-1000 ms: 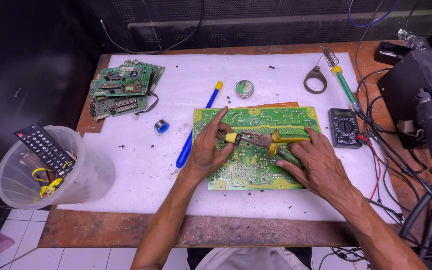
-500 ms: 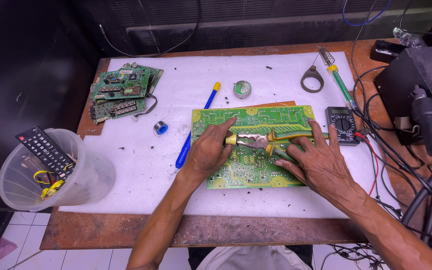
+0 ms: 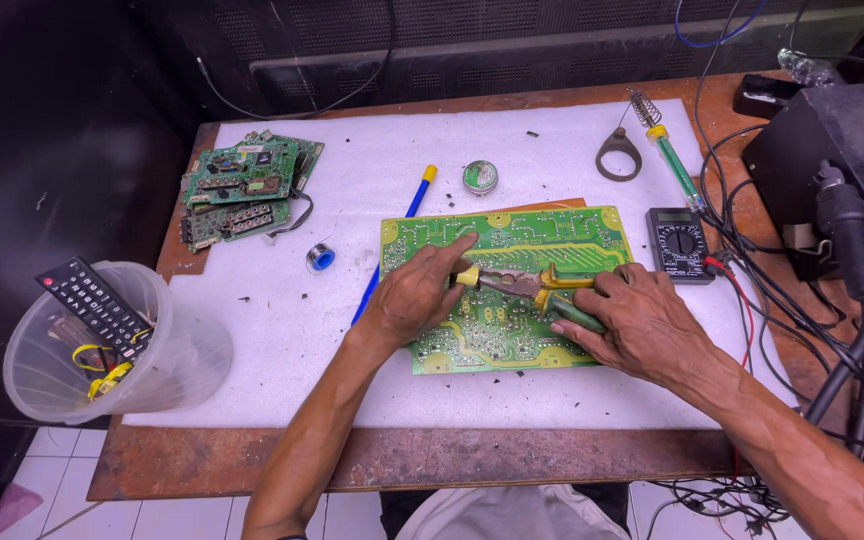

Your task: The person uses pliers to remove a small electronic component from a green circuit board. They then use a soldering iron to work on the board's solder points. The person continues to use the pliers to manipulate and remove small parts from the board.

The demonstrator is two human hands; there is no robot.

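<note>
One green circuit board [image 3: 512, 300] lies flat on the white foam of the worktop [image 3: 552, 140], its long axis running left to right. The left hand [image 3: 417, 295] presses on its left half, fingers flat. The right hand [image 3: 642, 325], the nearer one, has its grip closed around one pair of yellow-handled pliers [image 3: 527, 285], jaws pointing left across the board's middle.

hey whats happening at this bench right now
A person is working on a green circuit board lying on a white foam mat. The left hand presses on the board, and the right hand holds yellow-handled pliers over it. A multimeter, solder reel and more boards lie nearby.
</note>
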